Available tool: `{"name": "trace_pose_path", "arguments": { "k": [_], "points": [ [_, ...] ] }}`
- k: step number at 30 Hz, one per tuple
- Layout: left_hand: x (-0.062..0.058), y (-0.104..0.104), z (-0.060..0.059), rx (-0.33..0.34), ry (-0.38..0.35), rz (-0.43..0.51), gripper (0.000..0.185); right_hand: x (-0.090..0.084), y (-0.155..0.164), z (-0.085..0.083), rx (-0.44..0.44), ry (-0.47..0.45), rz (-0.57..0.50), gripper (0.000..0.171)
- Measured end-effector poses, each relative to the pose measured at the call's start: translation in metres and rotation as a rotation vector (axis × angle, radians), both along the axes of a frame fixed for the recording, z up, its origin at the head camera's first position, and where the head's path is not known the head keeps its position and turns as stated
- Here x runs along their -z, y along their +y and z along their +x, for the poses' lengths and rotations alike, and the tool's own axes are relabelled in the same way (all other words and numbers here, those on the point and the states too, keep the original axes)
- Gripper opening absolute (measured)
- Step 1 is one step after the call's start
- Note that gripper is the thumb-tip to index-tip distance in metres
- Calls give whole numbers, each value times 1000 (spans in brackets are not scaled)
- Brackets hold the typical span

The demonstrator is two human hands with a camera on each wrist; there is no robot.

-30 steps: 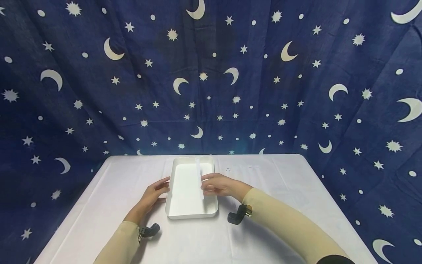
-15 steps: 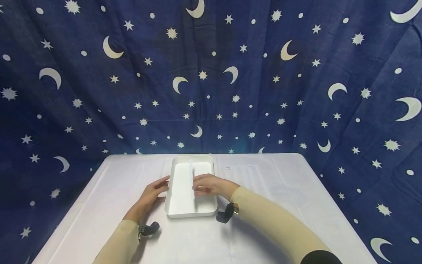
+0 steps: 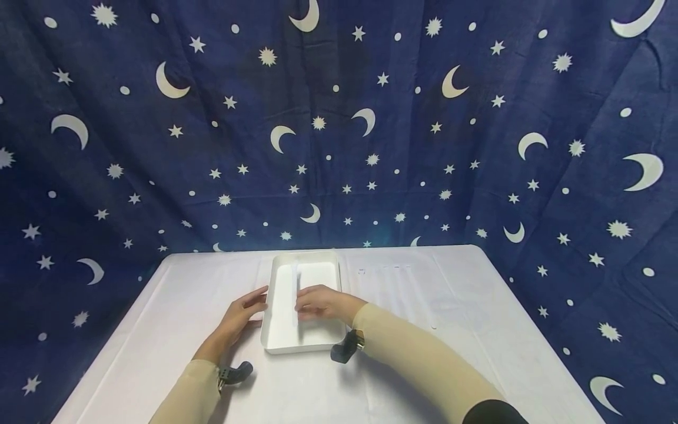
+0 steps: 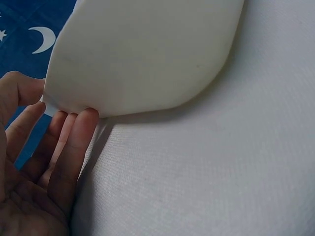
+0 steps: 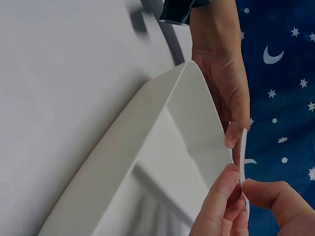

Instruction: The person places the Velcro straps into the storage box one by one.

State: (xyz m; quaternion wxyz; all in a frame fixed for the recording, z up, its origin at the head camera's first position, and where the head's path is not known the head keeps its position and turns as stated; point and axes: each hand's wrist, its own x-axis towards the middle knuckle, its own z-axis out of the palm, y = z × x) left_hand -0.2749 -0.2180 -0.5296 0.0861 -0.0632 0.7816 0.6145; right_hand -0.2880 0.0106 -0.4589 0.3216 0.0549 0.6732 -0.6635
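A shallow white tray lies on the white tablecloth in the head view. My left hand rests against its left wall, fingers straight along the outside of the tray. My right hand is inside the tray and pinches a thin white strip between thumb and fingers. The strip stands on edge, running lengthwise left of the tray's middle. In the right wrist view the strip rises from my right hand above the tray, with my left hand beyond it.
The table is covered in white cloth, with bare cloth left, right and in front of the tray. Faint thin pieces lie on it right of the tray. A dark blue curtain with moons and stars hangs behind.
My right hand has carried the strip leftward across the tray, from its right part to left of the middle. The left hand has stayed at the tray's left wall.
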Motion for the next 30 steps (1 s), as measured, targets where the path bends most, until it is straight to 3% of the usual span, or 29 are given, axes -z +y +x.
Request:
{"name": "trace_pose_path", "arguments": {
  "k": [18, 30],
  "points": [
    [3, 0, 4, 3, 18, 24, 63, 15, -23, 7, 5, 23, -7, 47],
    [1, 0, 4, 13, 26, 30, 64, 15, -30, 5, 11, 26, 87, 43]
  ]
}}
